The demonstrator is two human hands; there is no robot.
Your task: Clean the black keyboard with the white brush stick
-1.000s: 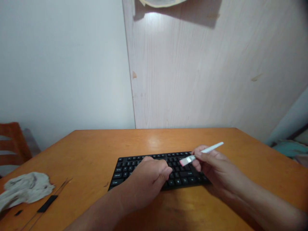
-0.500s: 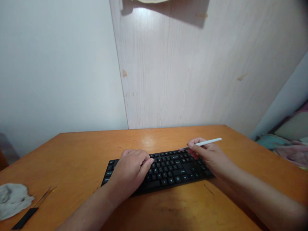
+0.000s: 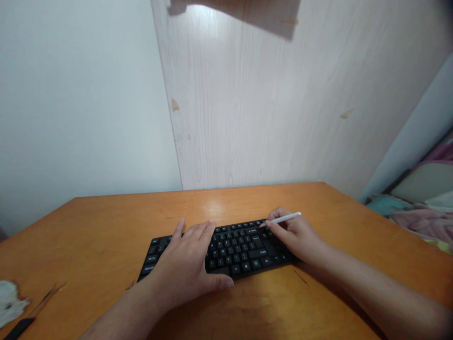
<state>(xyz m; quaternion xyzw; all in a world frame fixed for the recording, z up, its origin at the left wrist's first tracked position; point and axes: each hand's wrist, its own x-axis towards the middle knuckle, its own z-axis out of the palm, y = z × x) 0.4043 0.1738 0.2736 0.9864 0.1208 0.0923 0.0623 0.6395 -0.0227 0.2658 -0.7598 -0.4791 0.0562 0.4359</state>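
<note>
orange table (image 3: 106, 226), grey cloth (image 3: 9, 302) at left edge, rumpled bedding (image 3: 421, 222) right

Matt plastic on glossy wood
The desk (image 3: 88, 231) is orange wood, smooth with a glossy sheen. On it, the keyboard (image 3: 247, 250) is matt black plastic, and the handle (image 3: 285, 217) above it smooth white plastic. At the desk's left edge, the rag (image 3: 9, 302) is crumpled grey cloth. Behind the desk, the panel (image 3: 240, 108) is pale wood-grain laminate.
</note>
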